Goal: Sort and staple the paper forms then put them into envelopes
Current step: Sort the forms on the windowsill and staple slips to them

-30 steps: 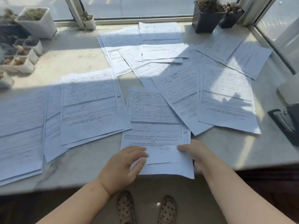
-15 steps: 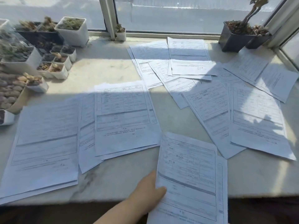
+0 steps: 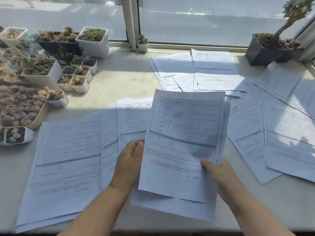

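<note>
I hold a small stack of printed paper forms lifted off the sill, tilted toward me. My left hand supports its left edge, fingers behind the sheets. My right hand pinches the lower right, thumb on top. More forms lie spread on the stone windowsill: a pile at the left, one under the held stack, a fan of sheets at the back and overlapping sheets at the right. No stapler or envelope shows.
Many small white and dark pots of succulents crowd the left of the sill. A dark pot with a tall plant stands at the back right, a tiny pot by the window frame. The sill's front edge runs just below my forearms.
Both hands have lifted the stack off the sill's front and raised it, tilted up. The view has swung left, showing more of the plant pots; the right hand is back in view.
</note>
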`<control>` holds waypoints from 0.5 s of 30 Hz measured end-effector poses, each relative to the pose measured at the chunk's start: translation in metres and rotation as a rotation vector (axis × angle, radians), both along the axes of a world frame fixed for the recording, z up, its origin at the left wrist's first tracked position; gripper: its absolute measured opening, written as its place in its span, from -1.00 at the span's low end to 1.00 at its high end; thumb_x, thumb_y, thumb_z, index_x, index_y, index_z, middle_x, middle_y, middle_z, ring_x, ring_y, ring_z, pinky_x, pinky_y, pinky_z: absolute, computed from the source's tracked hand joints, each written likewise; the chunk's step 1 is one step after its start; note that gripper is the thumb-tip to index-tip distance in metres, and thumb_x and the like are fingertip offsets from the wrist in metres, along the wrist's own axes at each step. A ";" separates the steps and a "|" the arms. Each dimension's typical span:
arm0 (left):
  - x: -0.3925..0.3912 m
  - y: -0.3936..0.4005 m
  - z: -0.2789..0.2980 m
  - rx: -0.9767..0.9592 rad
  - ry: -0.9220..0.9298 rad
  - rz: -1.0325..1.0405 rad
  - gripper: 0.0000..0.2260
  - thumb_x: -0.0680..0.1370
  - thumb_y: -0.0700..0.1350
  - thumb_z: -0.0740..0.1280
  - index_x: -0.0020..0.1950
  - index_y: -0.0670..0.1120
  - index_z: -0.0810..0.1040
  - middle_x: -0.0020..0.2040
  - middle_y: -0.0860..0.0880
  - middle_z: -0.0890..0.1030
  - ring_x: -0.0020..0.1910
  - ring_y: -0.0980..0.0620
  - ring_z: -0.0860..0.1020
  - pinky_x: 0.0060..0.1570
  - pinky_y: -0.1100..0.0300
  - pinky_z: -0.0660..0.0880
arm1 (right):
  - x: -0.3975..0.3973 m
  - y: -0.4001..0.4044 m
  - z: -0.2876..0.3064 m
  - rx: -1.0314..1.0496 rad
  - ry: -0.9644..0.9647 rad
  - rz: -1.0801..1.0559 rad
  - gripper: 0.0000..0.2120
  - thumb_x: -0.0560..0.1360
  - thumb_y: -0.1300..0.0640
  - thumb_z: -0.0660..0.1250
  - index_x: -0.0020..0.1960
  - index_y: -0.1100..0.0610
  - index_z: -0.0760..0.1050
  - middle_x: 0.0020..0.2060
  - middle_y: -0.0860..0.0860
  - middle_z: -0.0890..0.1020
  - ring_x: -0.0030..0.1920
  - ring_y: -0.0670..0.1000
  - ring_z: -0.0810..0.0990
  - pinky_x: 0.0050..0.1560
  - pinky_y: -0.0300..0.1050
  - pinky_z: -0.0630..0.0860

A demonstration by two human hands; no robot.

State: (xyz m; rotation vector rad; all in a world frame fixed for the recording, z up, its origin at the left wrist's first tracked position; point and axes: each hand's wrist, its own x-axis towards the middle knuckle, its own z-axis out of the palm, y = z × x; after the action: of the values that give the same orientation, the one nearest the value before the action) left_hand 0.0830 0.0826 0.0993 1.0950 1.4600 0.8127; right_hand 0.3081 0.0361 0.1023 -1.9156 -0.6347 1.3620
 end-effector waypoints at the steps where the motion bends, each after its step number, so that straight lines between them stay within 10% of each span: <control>1: -0.010 0.008 0.001 -0.018 0.018 0.044 -0.78 0.62 0.06 0.23 0.24 0.10 0.47 -0.08 0.15 0.65 -0.07 0.25 0.60 -0.08 0.25 0.47 | -0.003 0.023 0.005 0.033 -0.016 0.021 -0.83 0.54 0.26 0.30 -0.11 0.04 0.61 -0.16 -0.04 0.72 -0.10 0.00 0.67 -0.03 -0.03 0.58; 7: -0.036 0.030 0.000 0.793 0.493 0.084 -0.66 0.57 -0.07 0.19 0.30 -0.19 0.44 0.30 0.00 0.40 0.33 0.13 0.35 0.39 0.15 0.26 | -0.012 0.139 0.007 0.085 -0.252 0.236 -0.86 0.52 0.24 0.29 0.05 0.13 0.56 -0.03 0.09 0.64 -0.05 0.08 0.60 -0.01 -0.07 0.54; 11: -0.005 0.025 -0.032 0.738 0.794 -0.573 -0.24 0.41 0.31 0.25 0.49 -0.04 0.22 0.49 -0.06 0.30 0.48 -0.05 0.25 0.49 0.04 0.10 | -0.025 0.171 -0.011 -0.012 -0.256 0.376 -0.77 0.51 0.30 0.27 0.14 0.31 0.53 0.11 0.25 0.62 0.08 0.22 0.60 0.16 0.07 0.52; 15: 0.010 0.029 -0.076 0.618 0.892 -0.637 -0.28 0.29 -0.06 0.49 0.41 -0.13 0.35 0.36 -0.20 0.47 0.29 -0.20 0.50 0.25 -0.16 0.40 | -0.031 0.176 -0.031 -0.094 -0.156 0.442 -0.77 0.47 0.27 0.31 0.12 0.25 0.56 0.05 0.22 0.65 0.04 0.21 0.64 0.13 0.13 0.57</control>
State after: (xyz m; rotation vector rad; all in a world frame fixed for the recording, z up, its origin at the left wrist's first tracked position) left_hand 0.0934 0.1115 0.0235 2.4563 1.3978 0.2895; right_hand 0.2768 0.2125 0.0710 -2.0481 -1.1414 1.5361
